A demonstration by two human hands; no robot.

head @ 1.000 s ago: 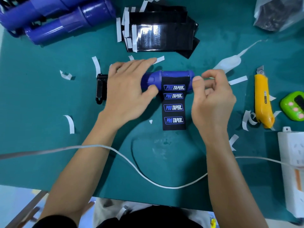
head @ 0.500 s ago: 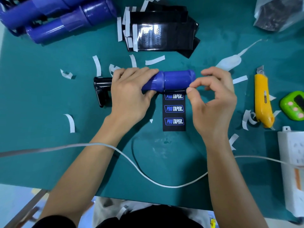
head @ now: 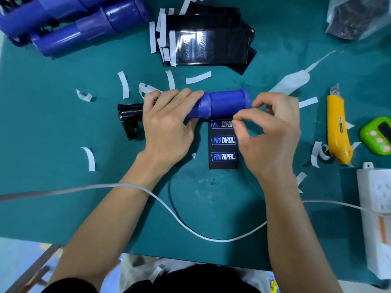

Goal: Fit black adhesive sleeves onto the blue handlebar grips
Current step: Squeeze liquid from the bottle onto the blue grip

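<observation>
1. Left hand (head: pixel 167 127): the fingers (head: pixel 182 95) are wrapped over the left portion of the blue handlebar grip (head: pixel 227 103), with the thumb underneath. They hold it horizontal on the bench (head: pixel 63 166). A black bracket (head: pixel 129 118) projects from the grip, just left of these fingers.

2. Right hand (head: pixel 273 136): the fingers (head: pixel 262 100) are curled at the grip's right end. The thumb pinches the upper right corner of the black adhesive sleeve (head: pixel 223 148) against the grip's underside.

3. Sleeve position: the upper edge touches the grip. The remainder lies flat on the bench between the two hands, toward the person, printed side up.

4. Beyond the fingers: a stack of black sleeves (head: pixel 208 44) and, further left, spare blue grips (head: pixel 84 26).

5. Right of the right fingers: a yellow utility knife (head: pixel 337 127), a green timer (head: pixel 376 135) and a white power strip (head: pixel 376 208).

6. White backing strips (head: pixel 123 84) lie scattered around both hands.
</observation>
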